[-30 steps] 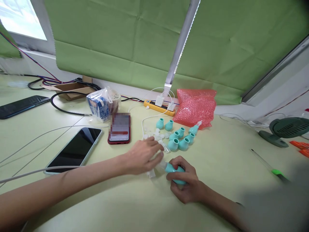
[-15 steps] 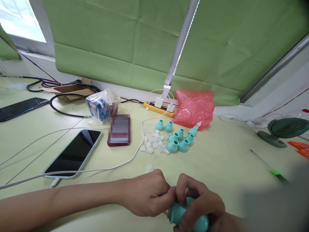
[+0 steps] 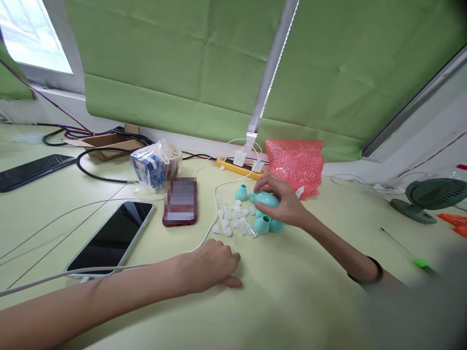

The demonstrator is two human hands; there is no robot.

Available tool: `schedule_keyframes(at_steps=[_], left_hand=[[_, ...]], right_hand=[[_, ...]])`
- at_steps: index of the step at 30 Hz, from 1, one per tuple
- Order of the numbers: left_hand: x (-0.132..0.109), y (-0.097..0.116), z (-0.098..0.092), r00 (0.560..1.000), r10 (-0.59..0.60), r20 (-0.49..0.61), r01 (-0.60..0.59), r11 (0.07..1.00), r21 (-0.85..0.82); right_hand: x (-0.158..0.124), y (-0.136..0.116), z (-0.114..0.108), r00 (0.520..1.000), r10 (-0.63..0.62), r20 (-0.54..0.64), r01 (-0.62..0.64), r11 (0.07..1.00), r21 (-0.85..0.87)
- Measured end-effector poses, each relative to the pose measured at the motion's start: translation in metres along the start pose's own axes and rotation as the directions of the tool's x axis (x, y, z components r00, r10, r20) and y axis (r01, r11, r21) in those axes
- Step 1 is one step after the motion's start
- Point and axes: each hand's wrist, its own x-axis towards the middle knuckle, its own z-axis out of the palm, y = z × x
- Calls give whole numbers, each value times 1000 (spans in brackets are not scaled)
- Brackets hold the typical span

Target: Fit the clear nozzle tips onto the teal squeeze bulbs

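My right hand point(image 3: 282, 199) grips a teal squeeze bulb point(image 3: 267, 199) on its side, fingers over its top and thumb below. It is above a group of similar teal bulbs point(image 3: 261, 224), several of them partly covered by the hand. One bulb point(image 3: 241, 192) stands upright to the left, its round mouth facing up. My left hand point(image 3: 209, 265) rests low over the table with fingers curled under and thumb held out. Anything inside its fingers is hidden. Beyond it lie small white and clear plastic pieces point(image 3: 226, 228) in a loose pile.
A white cable runs past a phone point(image 3: 113, 238) and a dark red device point(image 3: 180, 201). Behind are a bagged blue box point(image 3: 149, 167), a yellow power strip point(image 3: 233, 167) and pink bubble wrap point(image 3: 299, 160). A green-handled screwdriver point(image 3: 421, 263) and a fan point(image 3: 434, 194) are rightward.
My right hand has carried the teal bulb away from my left hand, forward to the other bulbs. My left hand has shifted left and forward, over where a small clear piece lay.
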Motion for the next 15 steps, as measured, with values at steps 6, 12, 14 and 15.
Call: schedule_keyframes(at_steps=[6, 12, 14, 15], left_hand=[[18, -13, 22, 975, -207, -86, 205, 978, -34], [16, -20, 17, 967, -225, -118, 222, 974, -40], [13, -24, 12, 970, -219, -108, 216, 975, -46], [11, -26, 10, 973, -213, -93, 209, 977, -52]], right_hand=[[22, 49, 26, 999, -7, 34, 17, 946, -323], [26, 73, 32, 998, -40, 57, 63, 870, -489], [25, 75, 32, 996, -47, 81, 81, 862, -501], [23, 76, 32, 994, -51, 96, 93, 856, -508]])
